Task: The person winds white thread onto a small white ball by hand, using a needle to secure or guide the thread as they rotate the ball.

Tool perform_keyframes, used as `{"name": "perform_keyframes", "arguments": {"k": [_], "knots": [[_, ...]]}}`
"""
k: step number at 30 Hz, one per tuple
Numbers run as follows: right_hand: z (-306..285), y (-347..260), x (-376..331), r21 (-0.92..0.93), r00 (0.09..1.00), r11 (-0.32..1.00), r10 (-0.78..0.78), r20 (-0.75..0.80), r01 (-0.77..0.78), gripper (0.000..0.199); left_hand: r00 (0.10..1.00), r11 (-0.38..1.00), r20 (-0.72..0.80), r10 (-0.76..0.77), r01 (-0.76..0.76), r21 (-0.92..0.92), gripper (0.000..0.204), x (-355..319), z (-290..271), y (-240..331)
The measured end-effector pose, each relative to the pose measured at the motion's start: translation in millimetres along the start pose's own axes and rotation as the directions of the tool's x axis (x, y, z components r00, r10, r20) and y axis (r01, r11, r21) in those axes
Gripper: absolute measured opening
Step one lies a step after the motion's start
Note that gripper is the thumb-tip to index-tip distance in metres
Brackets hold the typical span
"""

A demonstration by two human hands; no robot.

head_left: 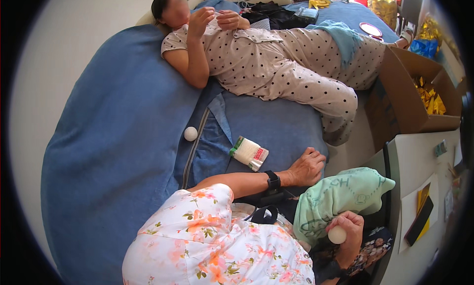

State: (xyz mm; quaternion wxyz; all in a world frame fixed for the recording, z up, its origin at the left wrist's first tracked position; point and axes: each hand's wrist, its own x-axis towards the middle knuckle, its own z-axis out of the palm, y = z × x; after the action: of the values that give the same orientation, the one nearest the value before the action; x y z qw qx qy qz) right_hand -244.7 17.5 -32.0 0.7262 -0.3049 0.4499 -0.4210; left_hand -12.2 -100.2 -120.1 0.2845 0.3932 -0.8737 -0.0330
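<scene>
My left hand (307,167) rests on the front edge of the blue couch (276,124), fingers laid down and a black band round the wrist; nothing shows in it. Low at the right, my right hand (351,229) has its fingers curled round a smooth white ball (337,234). Beside that hand, a light green printed cloth (340,196) lies over my lap. Another white ball (190,133) sits on the couch by a zipper seam. Between it and my left hand lies a clear packet (249,153) of white contents with a green end and a red label.
A person in dotted clothes (276,62) reclines along the couch, both hands raised. An open cardboard box (414,92) with gold foil pieces stands at the right. Nearer, a white table (414,161) bears a black and yellow object (418,221). Dark clothing (269,13) lies farther back.
</scene>
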Motion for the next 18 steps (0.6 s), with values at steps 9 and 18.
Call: {"name": "perform_keyframes", "arguments": {"k": [9,18], "knots": [[-1.6,4.6,-2.4,0.053,0.997,0.998,-0.039,0.061,0.036,0.021,1.000,1.000,-0.007,0.012,-0.012,0.008,0.016,-1.5,0.3,-0.3],[-0.5,10.8,1.3,0.106,0.996,0.993,-0.051,0.067,0.044,0.018,0.999,1.000,0.052,0.014,-0.015,0.019,0.016,-3.3,3.5,-1.2]]}}
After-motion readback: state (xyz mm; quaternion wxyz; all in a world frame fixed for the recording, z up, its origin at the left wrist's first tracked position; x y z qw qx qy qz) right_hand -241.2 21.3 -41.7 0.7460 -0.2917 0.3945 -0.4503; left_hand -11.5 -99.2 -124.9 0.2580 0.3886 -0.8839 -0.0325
